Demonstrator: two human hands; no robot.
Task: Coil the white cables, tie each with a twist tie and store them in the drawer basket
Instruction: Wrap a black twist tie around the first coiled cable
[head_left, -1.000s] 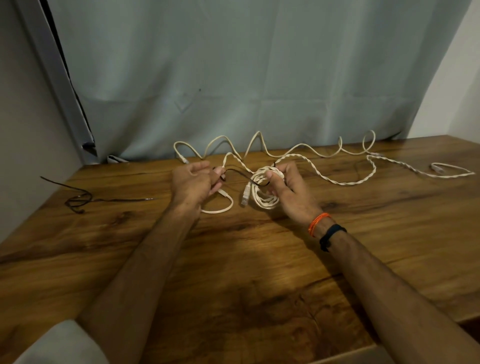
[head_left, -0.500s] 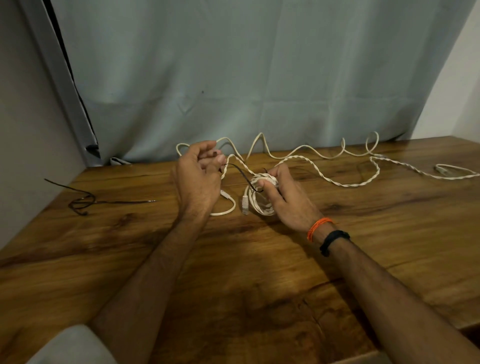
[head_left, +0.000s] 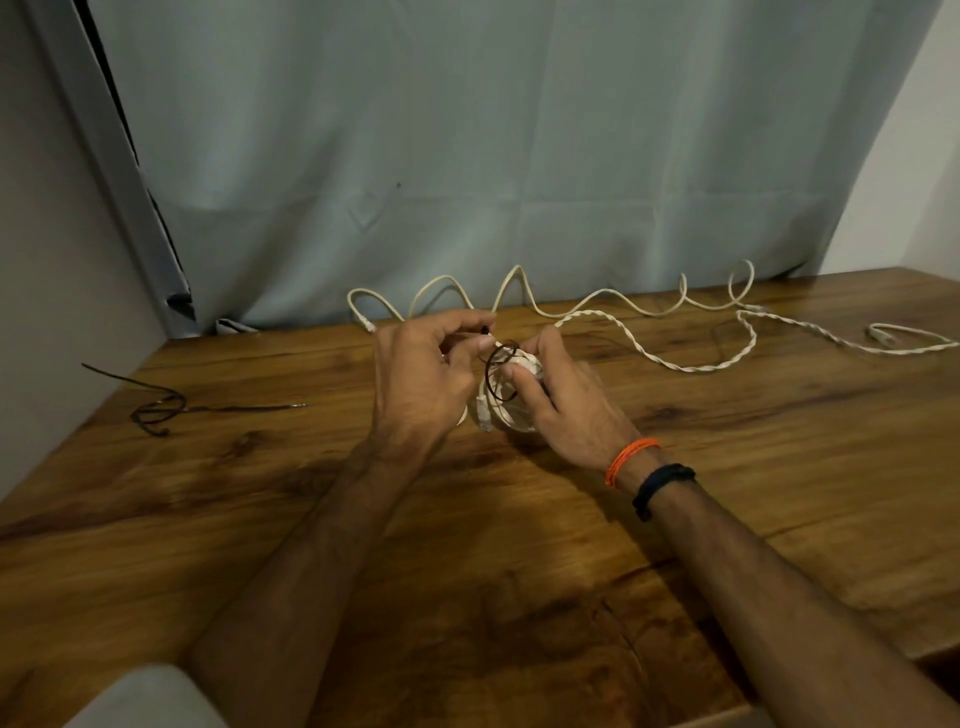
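Note:
A coiled white cable (head_left: 506, 410) stands on the wooden table (head_left: 467, 545) between my hands. My right hand (head_left: 563, 400) holds the coil, thumb and fingers curled round it. A dark twist tie (head_left: 497, 366) loops over the top of the coil. My left hand (head_left: 421, 379) pinches one end of that tie just above the coil. Behind the hands a wavy white cable (head_left: 597, 301) and a twisted white cable (head_left: 727, 358) lie loose along the back of the table. No drawer basket is in view.
Another dark twist tie (head_left: 166, 408) lies bent at the table's left side. A grey-blue curtain (head_left: 467, 156) hangs behind the table's back edge. A wall closes the left side; the table's front right corner drops off at lower right.
My left hand has come back in close to the coil, and the tie now curves in a loop over its top. My right hand still holds the coil in the same spot.

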